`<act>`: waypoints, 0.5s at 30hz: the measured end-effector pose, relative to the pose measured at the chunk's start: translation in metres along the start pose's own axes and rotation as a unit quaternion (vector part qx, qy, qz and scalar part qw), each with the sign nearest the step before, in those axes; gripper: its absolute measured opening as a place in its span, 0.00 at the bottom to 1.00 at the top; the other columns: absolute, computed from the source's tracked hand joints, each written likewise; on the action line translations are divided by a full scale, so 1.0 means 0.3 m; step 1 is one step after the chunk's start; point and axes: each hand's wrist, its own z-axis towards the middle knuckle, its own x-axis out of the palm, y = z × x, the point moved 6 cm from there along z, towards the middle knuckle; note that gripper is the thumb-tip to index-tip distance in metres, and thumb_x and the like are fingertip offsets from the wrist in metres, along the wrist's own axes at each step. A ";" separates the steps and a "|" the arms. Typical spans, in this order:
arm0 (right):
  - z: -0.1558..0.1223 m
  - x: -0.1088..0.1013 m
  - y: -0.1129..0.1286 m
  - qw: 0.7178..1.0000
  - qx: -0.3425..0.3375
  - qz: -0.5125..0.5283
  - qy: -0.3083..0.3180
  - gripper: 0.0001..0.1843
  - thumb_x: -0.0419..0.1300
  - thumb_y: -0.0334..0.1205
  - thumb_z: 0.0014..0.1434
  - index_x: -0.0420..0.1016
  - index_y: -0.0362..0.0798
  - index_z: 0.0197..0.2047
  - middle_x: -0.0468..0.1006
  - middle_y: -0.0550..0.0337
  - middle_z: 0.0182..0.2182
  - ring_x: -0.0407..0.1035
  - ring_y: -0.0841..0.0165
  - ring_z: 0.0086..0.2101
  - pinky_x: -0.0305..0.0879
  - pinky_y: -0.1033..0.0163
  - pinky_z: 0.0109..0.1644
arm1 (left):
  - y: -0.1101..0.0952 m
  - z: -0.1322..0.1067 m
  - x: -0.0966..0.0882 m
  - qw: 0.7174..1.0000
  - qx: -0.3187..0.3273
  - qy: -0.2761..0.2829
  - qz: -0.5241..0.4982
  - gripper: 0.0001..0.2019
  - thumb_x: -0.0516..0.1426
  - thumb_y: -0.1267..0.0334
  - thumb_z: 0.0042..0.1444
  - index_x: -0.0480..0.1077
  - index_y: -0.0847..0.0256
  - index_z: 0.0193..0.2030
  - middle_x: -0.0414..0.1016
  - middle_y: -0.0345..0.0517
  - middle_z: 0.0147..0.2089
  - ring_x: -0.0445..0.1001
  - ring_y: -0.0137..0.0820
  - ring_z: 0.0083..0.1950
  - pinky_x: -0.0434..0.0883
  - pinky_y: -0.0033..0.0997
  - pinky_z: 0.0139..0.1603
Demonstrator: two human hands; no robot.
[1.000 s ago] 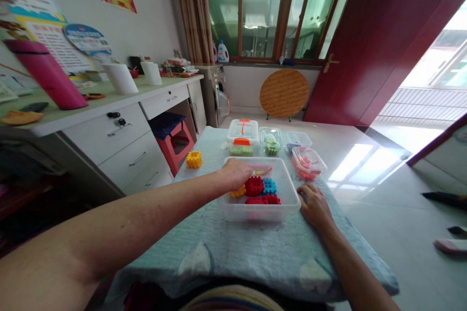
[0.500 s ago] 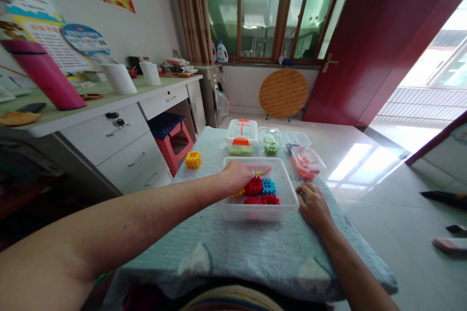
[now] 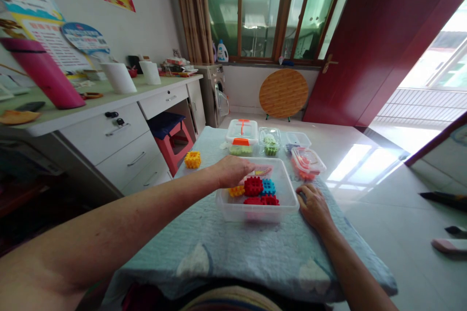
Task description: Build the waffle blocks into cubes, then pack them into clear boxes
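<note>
My left hand (image 3: 235, 171) is over the left side of a clear plastic box (image 3: 259, 214), its fingers stretched forward and no object visible in them. Inside the box lie yellow blocks (image 3: 236, 191), red blocks (image 3: 253, 186) and a blue block (image 3: 269, 186), all with notched edges. Against the box's right side, my right hand (image 3: 314, 205) rests on the cloth with its fingers curled. A small dark patch shows at its fingers; I cannot make out what it is. A yellow cube (image 3: 192, 159) made of notched pieces sits alone at the table's left edge.
Behind the box stand a lidded container with an orange latch (image 3: 241, 142), a clear tub with green pieces (image 3: 270, 145), another clear tub (image 3: 298, 140) and a lidded tub with red pieces (image 3: 307, 163). A blue-grey cloth (image 3: 255, 252) covers the table. A desk (image 3: 102, 131) is at left.
My left hand has lifted from among the blocks towards the box's left rim, uncovering the yellow blocks. My right hand has stayed in place.
</note>
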 end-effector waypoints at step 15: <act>-0.001 0.002 0.002 1.000 0.006 -0.002 0.005 0.10 0.51 0.41 0.58 0.72 0.49 0.37 0.73 0.54 0.40 0.66 0.60 0.43 0.61 0.55 0.51 | 0.676 -0.265 0.242 0.955 -0.267 0.101 -0.081 0.55 0.67 0.67 0.29 0.49 0.64 0.68 0.53 0.63 0.70 0.51 0.52 0.71 0.56 0.44 0.68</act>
